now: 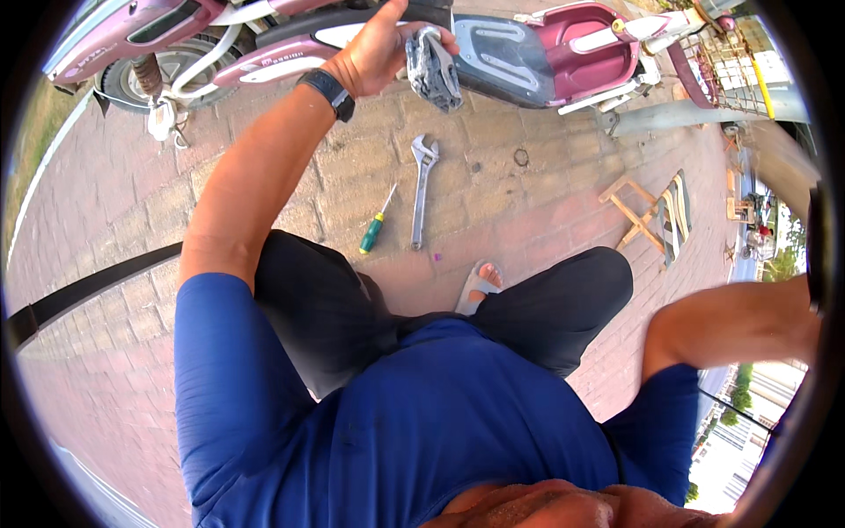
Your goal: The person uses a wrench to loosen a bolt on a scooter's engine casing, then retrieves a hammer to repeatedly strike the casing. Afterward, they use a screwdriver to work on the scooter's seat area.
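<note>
While the left hand (374, 60) is holding a crumpled grey cloth (434, 77) beside the footboard (497, 53) of the scooter (286, 69), the step in hand is looking to me like handling that cloth, perhaps for a wipe. By my reckoning, the next move is calling for a steady hold and for bringing the cloth flat to whichever surface is needing it. The wrench (421, 195) and the screwdriver (373, 231) are lying apart on the paving (546, 220), untouched.

As for pose, the left forearm (251, 189) is stretching out and up towards the scooter, elbow nearly straight, with a dark watch (328, 92) sitting at the wrist. The grip is closing round the upper part of the cloth: fingertips are showing past its far side, the thumb is standing away from it, and the lower part is hanging free.

The right elbow is bending out wide, its forearm (748, 326) running off to the edge of the view. A blurred tan shape (779, 167) up there may be the right hand; I'm not able to tell how its grip is standing.
</note>
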Demonstrator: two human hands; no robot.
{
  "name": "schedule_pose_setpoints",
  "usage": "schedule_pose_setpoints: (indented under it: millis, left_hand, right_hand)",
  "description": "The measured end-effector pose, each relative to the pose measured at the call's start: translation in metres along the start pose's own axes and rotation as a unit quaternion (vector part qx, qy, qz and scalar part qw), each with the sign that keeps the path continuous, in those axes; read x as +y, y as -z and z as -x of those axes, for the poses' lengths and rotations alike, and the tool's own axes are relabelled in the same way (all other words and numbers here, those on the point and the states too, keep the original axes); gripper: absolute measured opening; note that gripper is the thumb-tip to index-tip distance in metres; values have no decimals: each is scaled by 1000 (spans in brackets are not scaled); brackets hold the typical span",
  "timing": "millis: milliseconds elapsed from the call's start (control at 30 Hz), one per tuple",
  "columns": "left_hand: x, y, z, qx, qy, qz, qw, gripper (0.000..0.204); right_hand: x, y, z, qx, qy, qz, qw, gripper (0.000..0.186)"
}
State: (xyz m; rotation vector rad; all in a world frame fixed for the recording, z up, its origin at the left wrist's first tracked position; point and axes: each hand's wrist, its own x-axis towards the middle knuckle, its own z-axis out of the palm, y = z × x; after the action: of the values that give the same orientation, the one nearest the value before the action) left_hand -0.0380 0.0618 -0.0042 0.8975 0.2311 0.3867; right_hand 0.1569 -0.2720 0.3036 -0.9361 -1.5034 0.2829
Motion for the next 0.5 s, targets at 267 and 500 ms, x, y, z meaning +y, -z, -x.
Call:
schedule_pose_setpoints:
  millis: [267,500]
  left_hand:
    - [0,-1,3,25,-2,-42,999,109]
    - [8,-21,1,57,-7,-49,997,87]
  right_hand:
    - [95,-49,103,37,-306,279,909,32]
    - [99,-54,117,58,-351,128,926,26]
